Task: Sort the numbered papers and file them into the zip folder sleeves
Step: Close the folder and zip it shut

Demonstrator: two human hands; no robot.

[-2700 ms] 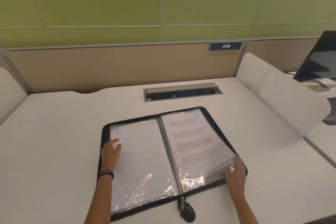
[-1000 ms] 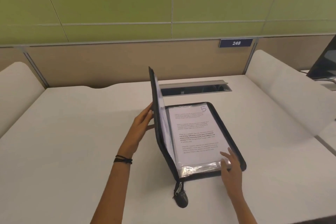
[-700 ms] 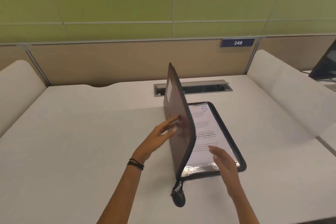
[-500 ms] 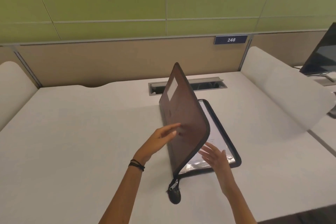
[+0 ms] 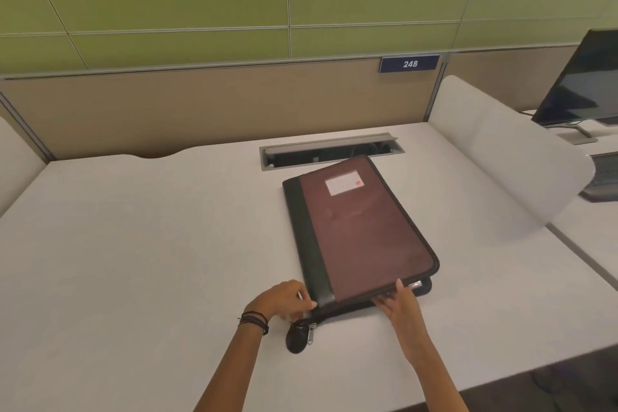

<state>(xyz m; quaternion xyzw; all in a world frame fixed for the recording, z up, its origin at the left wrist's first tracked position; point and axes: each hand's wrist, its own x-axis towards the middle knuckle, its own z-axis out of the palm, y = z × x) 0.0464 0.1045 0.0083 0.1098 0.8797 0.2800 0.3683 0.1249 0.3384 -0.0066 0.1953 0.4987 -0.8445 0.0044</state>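
Note:
The zip folder (image 5: 361,227) lies closed on the white desk (image 5: 133,261), maroon cover up, with a black spine on its left and a white label (image 5: 344,182) near its far end. The numbered papers are hidden inside; only a sliver of clear sleeve (image 5: 417,284) shows at the near right corner, where the zip gapes. My left hand (image 5: 282,299) has its fingers curled at the near left corner of the spine. Just below it lie the zipper pull (image 5: 311,334) and its black tab (image 5: 296,339). My right hand (image 5: 398,306) pinches the cover's near edge, thumb on top.
A grey cable hatch (image 5: 331,152) is set into the desk just behind the folder. White side dividers (image 5: 501,150) bound the desk at right and left. A dark monitor (image 5: 582,80) stands on the neighbouring desk at far right. A blue plate reading 248 (image 5: 409,63) hangs on the back partition.
The folder lay open with page 5 showing. My left hand swung the left cover up and over until it shut flat. Both hands have moved to the folder's near edge.

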